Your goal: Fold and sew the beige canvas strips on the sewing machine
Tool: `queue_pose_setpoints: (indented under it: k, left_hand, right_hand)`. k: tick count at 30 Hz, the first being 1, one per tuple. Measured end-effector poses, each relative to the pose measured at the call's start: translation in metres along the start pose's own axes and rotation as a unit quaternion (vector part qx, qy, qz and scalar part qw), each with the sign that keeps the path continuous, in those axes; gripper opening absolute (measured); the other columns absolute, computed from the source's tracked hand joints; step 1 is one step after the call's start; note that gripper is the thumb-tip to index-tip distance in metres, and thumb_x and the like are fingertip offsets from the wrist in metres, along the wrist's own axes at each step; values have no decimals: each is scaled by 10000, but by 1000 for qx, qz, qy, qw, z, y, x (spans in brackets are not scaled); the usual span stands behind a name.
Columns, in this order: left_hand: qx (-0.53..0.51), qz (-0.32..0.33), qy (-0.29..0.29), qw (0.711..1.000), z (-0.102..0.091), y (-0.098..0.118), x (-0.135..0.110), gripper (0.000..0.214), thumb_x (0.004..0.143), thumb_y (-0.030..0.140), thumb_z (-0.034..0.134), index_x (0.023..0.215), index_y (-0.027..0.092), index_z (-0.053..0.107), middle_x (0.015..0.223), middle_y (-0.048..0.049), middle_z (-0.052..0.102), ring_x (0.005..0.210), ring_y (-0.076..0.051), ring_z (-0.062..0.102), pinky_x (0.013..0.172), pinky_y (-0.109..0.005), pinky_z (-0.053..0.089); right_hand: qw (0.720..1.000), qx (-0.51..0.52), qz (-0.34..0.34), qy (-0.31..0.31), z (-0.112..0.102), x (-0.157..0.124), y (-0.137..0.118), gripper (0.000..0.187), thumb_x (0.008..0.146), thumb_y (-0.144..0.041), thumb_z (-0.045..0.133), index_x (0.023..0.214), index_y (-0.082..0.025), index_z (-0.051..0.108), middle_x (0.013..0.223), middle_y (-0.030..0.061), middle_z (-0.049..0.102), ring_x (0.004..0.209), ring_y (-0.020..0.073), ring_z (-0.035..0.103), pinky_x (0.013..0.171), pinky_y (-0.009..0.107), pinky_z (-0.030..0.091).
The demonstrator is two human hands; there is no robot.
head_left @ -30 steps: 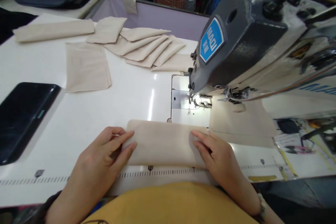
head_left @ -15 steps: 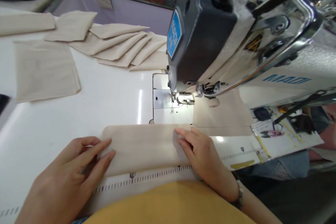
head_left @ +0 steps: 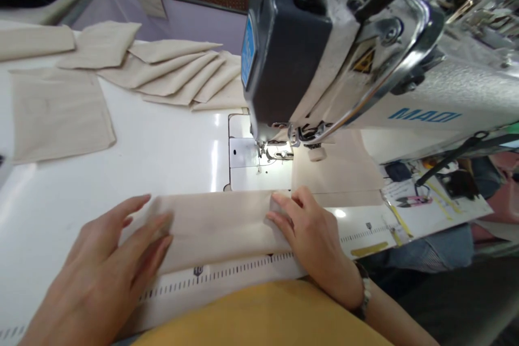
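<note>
A folded strip of beige fabric lies flat along the front of the white sewing table. At its left end is my left hand, fingers spread, the index lifted and the fingertips slightly blurred over the fabric's edge. My right hand pinches the right end of the strip between thumb and curled fingers. Just beyond stands a sewing machine, its needle area lit over the metal plate. A second beige piece lies to the right of the presser foot, partly under the machine head.
Several overlapping beige pieces lie at the back left, with a square piece in front of them. A printed ruler runs along the table's front edge. Pink-handled thread snips lie at the right end.
My left index finger has lifted and spread away from the strip. My right hand stays at the right end, its fingers more bent. The view has shifted slightly.
</note>
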State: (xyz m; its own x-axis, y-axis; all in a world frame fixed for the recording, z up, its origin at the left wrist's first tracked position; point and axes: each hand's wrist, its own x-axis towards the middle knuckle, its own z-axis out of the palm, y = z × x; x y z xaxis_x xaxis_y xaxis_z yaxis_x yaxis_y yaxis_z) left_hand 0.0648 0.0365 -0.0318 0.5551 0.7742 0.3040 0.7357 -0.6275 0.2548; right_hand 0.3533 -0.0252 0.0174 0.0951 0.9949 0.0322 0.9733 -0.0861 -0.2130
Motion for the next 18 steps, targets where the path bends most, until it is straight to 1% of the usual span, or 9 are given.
queue_pose_setpoints:
  k: [3,5,7,9,11,13,14,16,18]
  left_hand:
    - [-9,121,-47,991,-5,4,11,483,881,202,358,1352,308,341,1456,-27,298,1250,-289,398,984,-449,417]
    - [-19,162,-98,982,-8,7,17,507,886,176,299,1374,312,308,1430,0,355,1228,-228,440,991,-370,425]
    - [-11,156,-122,980,-12,13,22,481,890,147,283,1343,287,363,1394,-5,406,1205,-200,463,990,-338,427]
    - [3,142,-126,982,-17,26,31,441,902,115,250,1292,224,426,1330,-50,466,1185,-206,470,975,-358,438]
    - [18,142,-123,982,-23,43,43,393,925,140,238,1247,147,463,1180,-107,553,1067,-231,531,880,-383,495]
    - [58,130,-127,982,-27,61,54,302,933,242,339,1108,117,550,978,-115,599,893,-259,564,751,-422,529]
    - [77,122,-147,978,-27,68,58,264,920,275,391,1009,119,584,903,-106,595,833,-264,560,706,-433,528]
    - [84,100,-165,978,-23,76,61,223,899,290,453,906,116,592,874,-104,579,815,-264,549,707,-440,523]
    - [65,92,-146,983,-16,79,57,236,898,276,455,968,83,571,988,-140,566,926,-280,538,804,-452,506]
  right_hand:
    - [999,-36,-15,13,1,0,1,222,812,-338,639,1006,-229,641,788,19,517,580,150,515,462,245,341]
    - [998,-47,-43,21,1,1,1,195,819,-323,631,974,-204,644,769,24,515,596,158,503,479,256,353]
    - [994,-58,-88,42,-1,3,1,163,834,-270,607,961,-174,640,781,45,534,654,184,508,529,282,390]
    - [984,-67,-156,59,-3,7,-1,175,853,-185,549,1009,-150,621,892,88,574,750,216,517,605,320,425]
    - [967,-63,-242,48,-4,10,-3,225,859,-104,485,1054,-125,597,1021,118,580,843,232,516,686,348,443]
    - [950,-52,-306,16,-3,12,-6,234,850,-62,464,1043,-96,592,1042,127,583,892,233,510,757,358,448]
    - [947,-48,-317,5,-1,12,-8,220,842,-52,471,1018,-86,598,1010,126,591,894,235,510,782,362,448]
    - [953,-41,-299,-4,3,10,-13,178,836,-80,507,981,-79,608,953,126,593,878,244,509,803,381,451]
    - [963,-32,-268,-2,9,6,-18,230,837,-198,571,1030,-76,599,947,135,577,871,260,500,798,407,459]
